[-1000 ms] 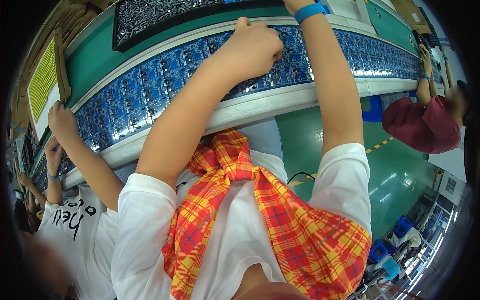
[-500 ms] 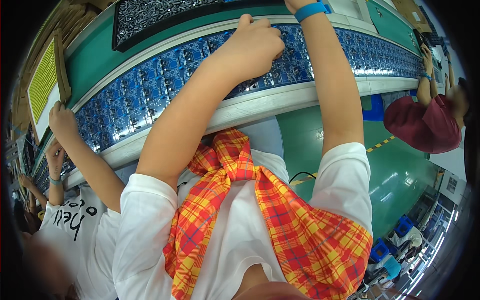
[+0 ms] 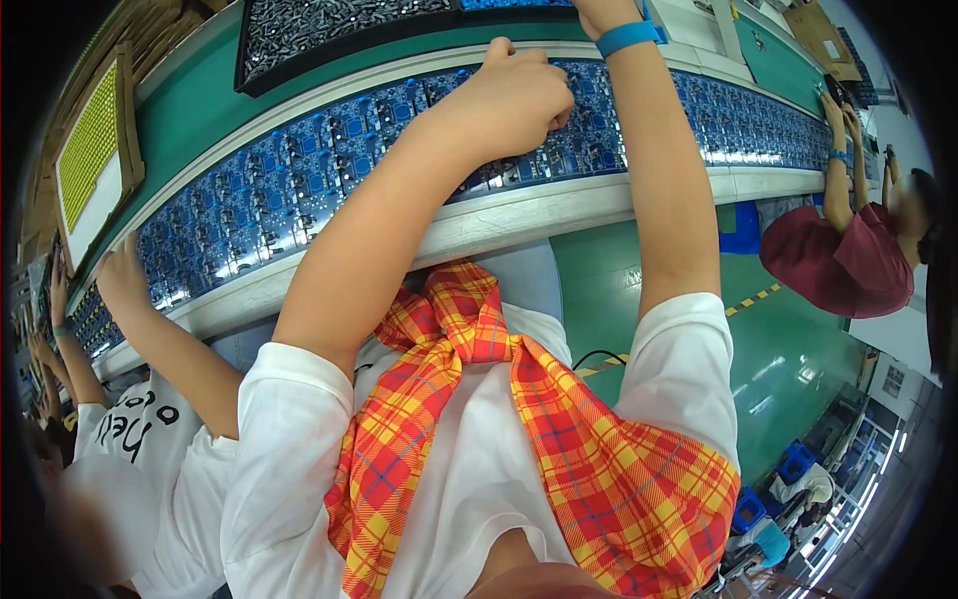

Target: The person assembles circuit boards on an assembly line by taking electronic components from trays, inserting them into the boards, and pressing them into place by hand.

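A long row of blue circuit boards (image 3: pixel 299 180) with small mounted parts runs along the line in front of me. My left hand (image 3: pixel 514 100) is over these boards with its fingers curled closed; the fingertips are turned away, so whatever they hold is hidden. My right hand (image 3: pixel 606 14), above a blue wristband (image 3: pixel 631 38), reaches past the boards to the upper edge of the picture. Its fingers are cut off there, close to a tray section of small blue parts (image 3: pixel 504 4).
Beyond the boards, a black tray (image 3: pixel 242 65) holds many small grey-black parts. A pale rail (image 3: pixel 519 208) borders the line on my side. At left, a co-worker's hand (image 3: pixel 122 280) is near a board of yellow pieces (image 3: pixel 88 150); another person in maroon (image 3: pixel 838 262) works at right.
The view has shifted slightly, showing more of the parts tray. My left hand stays curled over the boards. The co-worker in maroon has moved their hands farther along the line.
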A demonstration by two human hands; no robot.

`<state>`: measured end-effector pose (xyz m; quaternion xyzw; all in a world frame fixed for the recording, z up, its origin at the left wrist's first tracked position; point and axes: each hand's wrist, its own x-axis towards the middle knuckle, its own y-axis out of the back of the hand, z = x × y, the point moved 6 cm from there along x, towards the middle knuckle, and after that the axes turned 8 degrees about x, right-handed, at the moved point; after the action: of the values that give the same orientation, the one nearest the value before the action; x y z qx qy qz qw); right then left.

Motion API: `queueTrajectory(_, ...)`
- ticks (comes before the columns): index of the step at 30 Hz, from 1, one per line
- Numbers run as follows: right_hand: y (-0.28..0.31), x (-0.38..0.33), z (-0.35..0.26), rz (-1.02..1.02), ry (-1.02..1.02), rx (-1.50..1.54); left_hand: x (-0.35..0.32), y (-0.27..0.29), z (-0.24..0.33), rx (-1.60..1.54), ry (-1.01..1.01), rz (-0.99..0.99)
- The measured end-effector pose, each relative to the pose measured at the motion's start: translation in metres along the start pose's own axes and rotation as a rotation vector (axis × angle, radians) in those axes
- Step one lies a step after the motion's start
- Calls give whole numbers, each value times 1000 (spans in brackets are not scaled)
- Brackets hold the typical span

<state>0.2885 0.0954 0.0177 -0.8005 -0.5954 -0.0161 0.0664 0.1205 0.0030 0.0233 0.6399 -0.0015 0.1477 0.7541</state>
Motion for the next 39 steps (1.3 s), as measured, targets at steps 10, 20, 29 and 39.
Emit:
queueTrajectory(10, 2, -1, 0, 46, 19, -27, -3, 8, 10, 99, -35, 90)
queueTrajectory(20, 6, -1, 2, 52, 2, 82, -4, 14, 15, 156, -28, 115)
queueTrajectory(29, 0, -19, -13, 49, 63, -4, -2, 8, 20, 179, -31, 28)
queueTrajectory(39, -21, -170, -66, -130, 117, -867, -64, 73, -130, 117, 974, 615)
